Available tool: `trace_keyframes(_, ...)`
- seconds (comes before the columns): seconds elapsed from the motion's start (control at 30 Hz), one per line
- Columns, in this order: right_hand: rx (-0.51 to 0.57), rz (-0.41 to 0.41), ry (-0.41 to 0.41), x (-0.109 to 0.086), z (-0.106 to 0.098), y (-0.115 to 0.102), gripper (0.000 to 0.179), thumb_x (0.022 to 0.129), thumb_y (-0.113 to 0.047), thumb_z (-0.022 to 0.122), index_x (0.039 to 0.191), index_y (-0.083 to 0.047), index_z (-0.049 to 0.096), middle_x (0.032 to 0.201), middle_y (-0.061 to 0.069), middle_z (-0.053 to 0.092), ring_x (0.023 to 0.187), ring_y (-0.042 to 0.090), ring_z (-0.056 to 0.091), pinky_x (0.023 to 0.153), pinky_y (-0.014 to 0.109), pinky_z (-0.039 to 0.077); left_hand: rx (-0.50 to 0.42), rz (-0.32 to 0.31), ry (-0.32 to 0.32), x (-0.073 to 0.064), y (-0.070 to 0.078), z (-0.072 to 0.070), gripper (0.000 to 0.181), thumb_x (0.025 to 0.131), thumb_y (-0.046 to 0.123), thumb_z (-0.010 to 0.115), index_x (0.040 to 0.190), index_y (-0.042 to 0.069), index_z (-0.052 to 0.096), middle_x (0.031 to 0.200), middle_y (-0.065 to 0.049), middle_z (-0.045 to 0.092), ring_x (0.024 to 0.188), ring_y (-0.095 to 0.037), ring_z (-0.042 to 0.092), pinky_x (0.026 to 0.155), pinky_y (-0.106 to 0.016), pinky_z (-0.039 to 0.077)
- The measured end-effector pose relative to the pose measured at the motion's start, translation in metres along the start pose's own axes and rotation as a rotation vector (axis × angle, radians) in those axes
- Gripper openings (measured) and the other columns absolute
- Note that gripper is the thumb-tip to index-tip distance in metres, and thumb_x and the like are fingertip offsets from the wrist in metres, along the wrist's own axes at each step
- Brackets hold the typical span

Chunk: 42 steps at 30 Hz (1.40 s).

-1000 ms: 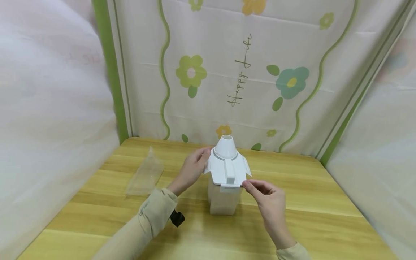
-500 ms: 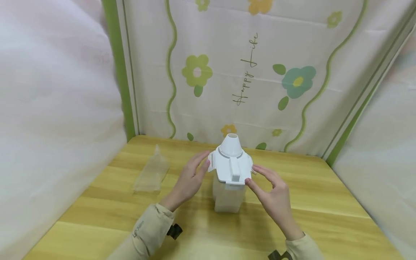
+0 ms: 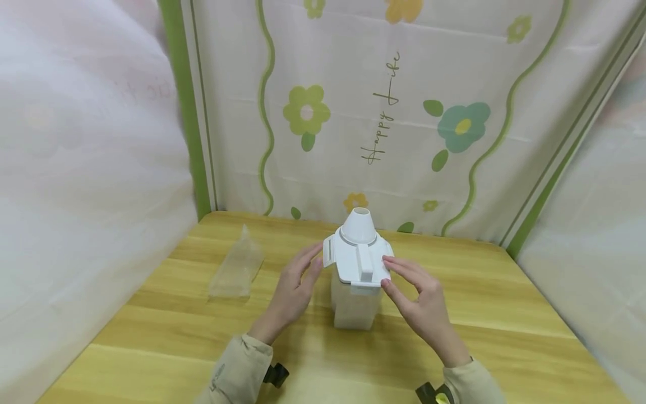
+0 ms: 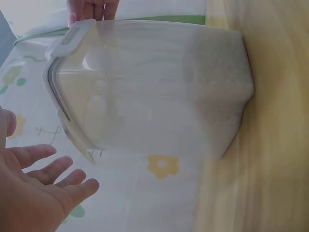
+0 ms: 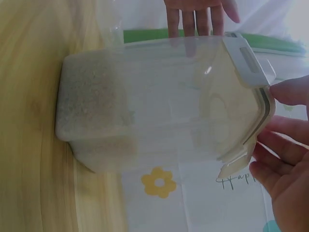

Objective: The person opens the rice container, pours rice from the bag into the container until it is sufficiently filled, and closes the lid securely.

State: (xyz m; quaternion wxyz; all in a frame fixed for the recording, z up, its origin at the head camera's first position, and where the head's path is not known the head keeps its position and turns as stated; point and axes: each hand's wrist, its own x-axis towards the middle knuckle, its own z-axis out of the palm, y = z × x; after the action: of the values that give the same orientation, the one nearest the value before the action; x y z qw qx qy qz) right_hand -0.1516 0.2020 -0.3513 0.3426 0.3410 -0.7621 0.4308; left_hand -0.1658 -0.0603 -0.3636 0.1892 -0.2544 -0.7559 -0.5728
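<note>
A clear storage container (image 3: 355, 308) stands upright on the table, its bottom filled with pale grains (image 5: 89, 92) that look like rice. Its white lid (image 3: 348, 264) carries a cone-shaped cap (image 3: 359, 227) and clip flaps on its edges. The left flap (image 3: 329, 251) sticks out from the side. My left hand (image 3: 292, 289) is beside that flap, fingers extended; the left wrist view shows them apart from the container. My right hand (image 3: 424, 306) has its thumb at the lid's front right corner and its fingers, spread and lightly bent, on the right edge.
On the wooden table (image 3: 171, 331), left of the container, lies a clear, roughly triangular plastic piece (image 3: 237, 269). A flower-printed curtain (image 3: 353, 112) hangs behind the table, with pale fabric at both sides. Black wrist-camera mounts (image 3: 276, 375) show under the sleeves.
The right hand's fingers have gone from a pinch at the front corner to the right flap, then inward onto the lid's edge. My left hand has drawn slightly back from the left flap.
</note>
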Motion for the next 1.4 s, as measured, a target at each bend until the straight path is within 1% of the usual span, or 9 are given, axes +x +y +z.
trace_keyframes(0.13,-0.036,-0.073,0.020,0.005,0.002,-0.016,0.038,0.070,0.017,0.075,0.107,0.010,0.070,0.114,0.022,0.067,0.105,0.041,0.063,0.098,0.025,0.045,-0.053,-0.061,0.011,-0.005,0.001,-0.003,0.040,0.108,0.018,0.043,0.141,-0.003,0.048,0.146,-0.018,0.043,0.135,-0.030,0.040,0.108,-0.043,0.036)
trace_keyframes(0.2,-0.039,-0.092,0.027,0.007,0.002,-0.024,0.039,0.067,0.020,0.073,0.105,0.013,0.069,0.111,0.026,0.066,0.103,0.045,0.062,0.098,0.027,0.046,-0.069,-0.073,0.012,-0.006,0.000,-0.003,0.038,0.107,0.015,0.043,0.140,-0.004,0.049,0.146,-0.020,0.043,0.135,-0.031,0.040,0.108,-0.044,0.035)
trace_keyframes(0.43,-0.017,-0.113,0.039,0.006,0.002,-0.025,0.041,0.067,0.021,0.072,0.108,0.012,0.069,0.112,0.028,0.065,0.104,0.045,0.062,0.098,0.030,0.046,-0.052,-0.030,0.014,-0.010,-0.013,0.001,0.039,0.107,0.021,0.046,0.138,0.000,0.053,0.144,-0.009,0.047,0.133,-0.023,0.043,0.106,-0.037,0.038)
trace_keyframes(0.6,0.020,-0.109,0.048,0.003,0.003,-0.020,0.043,0.068,0.020,0.073,0.110,0.011,0.069,0.114,0.028,0.065,0.108,0.042,0.061,0.099,0.030,0.046,-0.061,-0.012,0.011,-0.010,-0.014,0.005,0.037,0.106,0.013,0.047,0.137,-0.005,0.052,0.145,-0.015,0.046,0.134,-0.030,0.042,0.106,-0.042,0.038)
trace_keyframes(0.67,0.039,-0.102,0.049,0.001,0.003,-0.018,0.044,0.068,0.020,0.073,0.111,0.011,0.069,0.115,0.029,0.064,0.110,0.041,0.061,0.099,0.030,0.046,-0.044,-0.003,0.002,-0.010,-0.013,0.005,0.037,0.105,0.011,0.046,0.137,-0.006,0.051,0.145,-0.017,0.045,0.134,-0.032,0.041,0.106,-0.045,0.037)
trace_keyframes(0.87,0.076,-0.082,0.047,-0.001,0.004,-0.015,0.045,0.068,0.023,0.072,0.112,0.013,0.068,0.117,0.030,0.063,0.112,0.041,0.059,0.099,0.031,0.046,0.039,0.027,-0.026,-0.014,-0.015,0.002,0.041,0.106,0.022,0.047,0.141,0.001,0.051,0.147,-0.006,0.045,0.136,-0.023,0.039,0.109,-0.043,0.035)
trace_keyframes(1.13,0.079,-0.079,0.061,0.000,0.006,-0.015,0.045,0.068,0.023,0.073,0.112,0.012,0.068,0.116,0.030,0.063,0.112,0.041,0.059,0.099,0.030,0.045,0.071,0.028,-0.037,-0.015,-0.019,0.002,0.047,0.106,0.031,0.046,0.144,0.004,0.048,0.151,0.002,0.040,0.138,-0.017,0.034,0.112,-0.040,0.030)
trace_keyframes(1.2,0.075,-0.072,0.061,0.000,0.006,-0.018,0.045,0.068,0.024,0.072,0.111,0.012,0.068,0.116,0.030,0.063,0.112,0.042,0.059,0.099,0.030,0.045,0.083,0.041,-0.049,-0.016,-0.018,0.003,0.048,0.106,0.031,0.045,0.145,0.003,0.047,0.152,0.001,0.038,0.139,-0.017,0.033,0.112,-0.040,0.029)
trace_keyframes(1.4,0.061,-0.053,0.056,0.000,0.005,-0.023,0.044,0.067,0.025,0.071,0.109,0.014,0.067,0.116,0.031,0.063,0.110,0.046,0.059,0.099,0.032,0.046,0.163,0.107,-0.076,-0.017,-0.017,0.008,0.049,0.106,0.027,0.046,0.146,-0.001,0.043,0.155,-0.011,0.034,0.141,-0.024,0.029,0.113,-0.046,0.027)
